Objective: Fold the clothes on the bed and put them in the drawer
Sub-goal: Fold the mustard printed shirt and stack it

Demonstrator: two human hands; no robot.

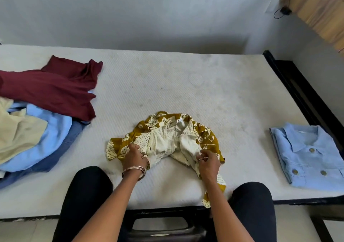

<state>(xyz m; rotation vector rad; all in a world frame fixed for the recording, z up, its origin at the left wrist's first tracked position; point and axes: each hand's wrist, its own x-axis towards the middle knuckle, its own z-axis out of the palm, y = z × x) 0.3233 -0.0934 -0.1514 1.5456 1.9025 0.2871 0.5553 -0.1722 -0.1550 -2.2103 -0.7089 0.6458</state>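
Two hands work one garment: a mustard leaf-print top (167, 139) lies bunched at lower centre of the frame, on the white mattress (186, 85) of the bed, partly inside out with its cream lining showing.

Left hand (133, 157), wearing bangles, has its fingers curled into the cloth at the garment's lower-left edge. Right hand (209, 160) pinches the fabric at the lower-right edge, with a strip of the print trailing down past the wrist toward the near bed edge.

Status: one folded light-blue shirt (309, 154) lies at right of frame. An unfolded heap sits at left: maroon garment (55, 89), light-blue garment (48, 130), cream garment (16, 131). No drawer is in view. Judged early in the task, with this top not yet laid flat.

Step in hand, judged: sorting the top out before folding.
- Turn it right side out first, since lining on the outside would fold lumpy.
- Find both shoulder seams or the hem corners and hold those, not mid-cloth.
- Lift, shake once, lay flat toward centre frame where the mattress is bare.
- Bring in the hanging strip so it cannot drag off the edge.
- Smooth from centre outward, then fold sides in.
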